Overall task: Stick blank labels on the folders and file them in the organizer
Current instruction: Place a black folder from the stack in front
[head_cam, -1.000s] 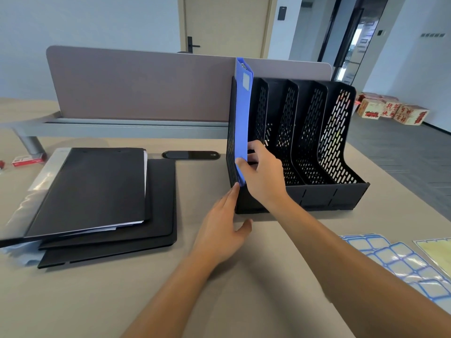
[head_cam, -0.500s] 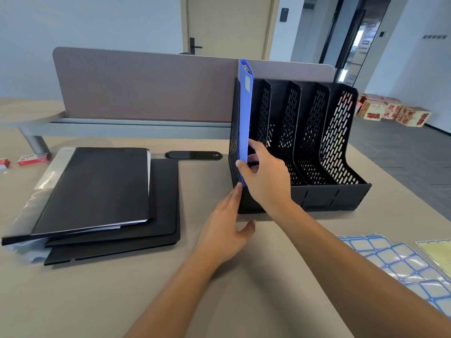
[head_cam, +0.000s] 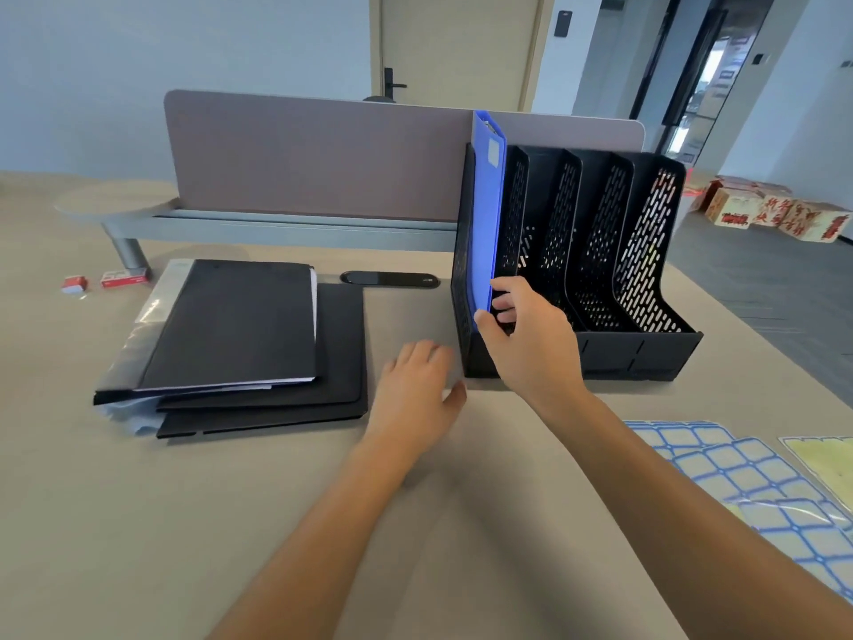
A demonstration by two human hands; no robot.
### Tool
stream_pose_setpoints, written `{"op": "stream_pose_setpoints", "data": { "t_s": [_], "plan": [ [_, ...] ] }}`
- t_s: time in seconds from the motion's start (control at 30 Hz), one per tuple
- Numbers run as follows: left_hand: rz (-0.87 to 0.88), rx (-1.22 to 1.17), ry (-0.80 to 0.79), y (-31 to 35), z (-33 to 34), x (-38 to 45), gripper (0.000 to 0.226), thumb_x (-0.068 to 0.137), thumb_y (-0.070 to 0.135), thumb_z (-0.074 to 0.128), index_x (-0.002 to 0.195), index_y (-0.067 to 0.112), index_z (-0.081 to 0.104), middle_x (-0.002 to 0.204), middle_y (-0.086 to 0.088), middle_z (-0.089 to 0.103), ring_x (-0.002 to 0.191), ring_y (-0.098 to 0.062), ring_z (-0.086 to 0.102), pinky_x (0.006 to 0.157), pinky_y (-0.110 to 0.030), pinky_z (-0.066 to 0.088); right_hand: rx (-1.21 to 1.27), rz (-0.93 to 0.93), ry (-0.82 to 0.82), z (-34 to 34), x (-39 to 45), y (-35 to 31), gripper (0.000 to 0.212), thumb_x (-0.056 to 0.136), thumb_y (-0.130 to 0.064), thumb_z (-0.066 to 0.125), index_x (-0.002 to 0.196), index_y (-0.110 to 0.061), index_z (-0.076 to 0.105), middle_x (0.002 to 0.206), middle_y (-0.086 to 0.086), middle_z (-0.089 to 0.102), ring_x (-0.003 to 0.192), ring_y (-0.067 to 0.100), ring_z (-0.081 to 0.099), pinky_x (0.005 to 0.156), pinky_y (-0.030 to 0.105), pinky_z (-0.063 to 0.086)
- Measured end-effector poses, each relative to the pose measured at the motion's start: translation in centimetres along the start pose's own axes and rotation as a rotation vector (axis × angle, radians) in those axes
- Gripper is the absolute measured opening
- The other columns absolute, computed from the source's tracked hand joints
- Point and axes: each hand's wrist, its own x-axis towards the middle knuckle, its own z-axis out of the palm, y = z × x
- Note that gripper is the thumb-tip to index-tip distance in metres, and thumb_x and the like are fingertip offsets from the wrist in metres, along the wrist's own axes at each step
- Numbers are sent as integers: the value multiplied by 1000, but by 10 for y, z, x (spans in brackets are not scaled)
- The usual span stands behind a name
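A blue folder [head_cam: 486, 210] with a pale label near its top stands upright in the leftmost slot of the black perforated organizer [head_cam: 641, 270]. My right hand [head_cam: 526, 337] holds the folder's lower front edge, thumb on the outside and fingers curled into the slot. Left of the organizer's base, my left hand [head_cam: 417, 390] hovers over the table with relaxed fingers, holding nothing. A stack of black folders [head_cam: 240, 330] lies flat on the left. Sheets of blue-bordered blank labels [head_cam: 738, 478] lie at the right.
A grey partition screen [head_cam: 314, 154] runs behind the table. A black cable port [head_cam: 390, 279] sits between the stack and the organizer. Small red and white boxes [head_cam: 124, 277] lie at the far left. A yellow sheet [head_cam: 826, 464] lies beside the labels.
My left hand has drawn back leftward from the organizer's corner. The blue folder has settled more upright in its slot, with my right hand still at its lower edge.
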Motion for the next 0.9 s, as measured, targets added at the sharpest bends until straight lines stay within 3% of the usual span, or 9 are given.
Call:
{"op": "stream_pose_setpoints", "data": {
  "t_s": [0.1,0.2,0.37,0.47,0.57,0.7,0.9],
  "plan": [
    [-70,54,40,-19,-25,-20,40,95,41,55,128,19,59,131,2,55,128,-21,45,103,-38,36,33,-12,-36,4,-19,-15,35,101,-37,65,133,-24,60,115,-6,71,103,14,67,90,37,56],
    [-164,112,71,-50,-57,-46,40,96,41,55,128,18,61,131,1,55,130,-22,44,106,-40,34,57,-39,-134,19,-36,-36,34,102,-37,65,133,-23,61,119,-6,71,107,13,67,92,36,55],
    [-326,226,98,-110,-102,-90,45,99,43,52,138,20,55,140,0,52,137,-22,39,114,-43,31,41,-95,-336,65,-56,-79,39,103,-35,62,140,-21,60,133,-3,67,123,18,63,96,30,45],
    [-397,304,53,-142,-112,-108,53,99,43,52,147,21,46,156,-5,38,150,-25,23,122,-49,21,51,-143,-427,99,-59,-98,46,103,-34,62,146,-21,55,142,-2,62,131,20,59,102,31,46],
    [-410,387,-7,-164,-113,-115,62,100,46,50,155,27,31,167,-6,18,156,-26,5,125,-56,7,22,-191,-511,127,-58,-112,62,103,-39,62,158,-20,42,161,1,46,148,23,43,119,40,40],
    [-421,414,-51,-178,-104,-117,68,98,46,52,158,30,24,167,-6,16,156,-27,4,121,-61,4,-132,-313,-603,153,-52,-118,79,105,-51,55,168,-24,17,177,1,12,164,22,9,130,43,17],
    [-420,411,-34,-180,-86,-129,62,101,41,43,158,27,25,167,-7,17,156,-27,4,120,-62,4,-243,-349,-650,168,-60,-103,67,110,-56,33,168,-26,18,177,1,13,164,22,7,131,47,13]
  ]
}}
